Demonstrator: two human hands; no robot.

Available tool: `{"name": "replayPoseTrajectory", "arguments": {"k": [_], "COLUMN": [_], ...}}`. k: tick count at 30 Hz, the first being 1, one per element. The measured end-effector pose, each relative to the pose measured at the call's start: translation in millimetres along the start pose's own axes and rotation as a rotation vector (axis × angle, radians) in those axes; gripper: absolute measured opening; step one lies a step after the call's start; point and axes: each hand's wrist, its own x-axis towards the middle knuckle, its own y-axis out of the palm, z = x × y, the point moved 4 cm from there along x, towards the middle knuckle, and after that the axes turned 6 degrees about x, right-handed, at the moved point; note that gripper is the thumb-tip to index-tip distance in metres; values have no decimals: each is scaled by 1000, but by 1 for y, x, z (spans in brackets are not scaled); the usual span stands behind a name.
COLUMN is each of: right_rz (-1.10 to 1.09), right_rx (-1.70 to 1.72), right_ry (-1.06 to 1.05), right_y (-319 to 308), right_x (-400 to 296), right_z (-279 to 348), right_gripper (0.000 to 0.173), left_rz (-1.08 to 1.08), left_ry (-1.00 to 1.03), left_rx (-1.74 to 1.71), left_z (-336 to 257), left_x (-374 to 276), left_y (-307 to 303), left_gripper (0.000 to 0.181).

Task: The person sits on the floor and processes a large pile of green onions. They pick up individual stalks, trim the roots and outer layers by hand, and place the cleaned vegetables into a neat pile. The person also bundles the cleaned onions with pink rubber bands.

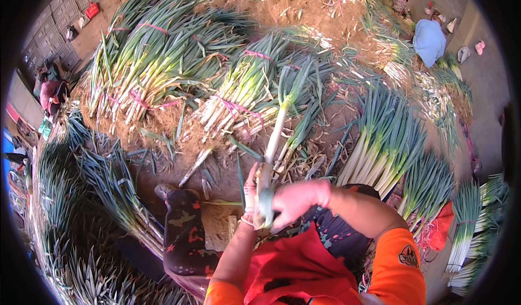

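Note:
A single large green onion (278, 132) stretches away from me, its white shaft towards my body and its green leaves pointing to the far piles. My left hand (251, 195), in a thin pale glove, grips its near part. Close by on the right, my right hand (299, 201), also in a pale pinkish glove, is blurred by motion. A blurred blue-green strip (266, 205) lies between the two hands. Whether the right fingers pinch anything cannot be made out. Right of my hands, trimmed green onions (370, 150) lean against my right knee.
Tied bundles of rooted green onions (150, 64) and another bundle (240, 85) lie ahead. Loose stalks (116, 187) rest by my left leg. Cleaned bundles (464, 223) lie far right. One person in blue (429, 42) and another (53, 93) crouch farther off.

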Motion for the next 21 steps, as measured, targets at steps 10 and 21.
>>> {"name": "replayPoseTrajectory", "arguments": {"k": [10,21], "right_rz": [-1543,-1667], "right_rx": [584,1221], "right_ry": [7,-489], "right_y": [-120,-137], "right_x": [-123,-57], "right_z": [-121,-96], "right_gripper": [39,19], "left_rz": [-34,101], "left_ry": [357,600], "left_rx": [908,1324], "left_z": [-43,-37], "left_x": [-43,-34], "left_y": [41,95], "left_gripper": [41,42]}}
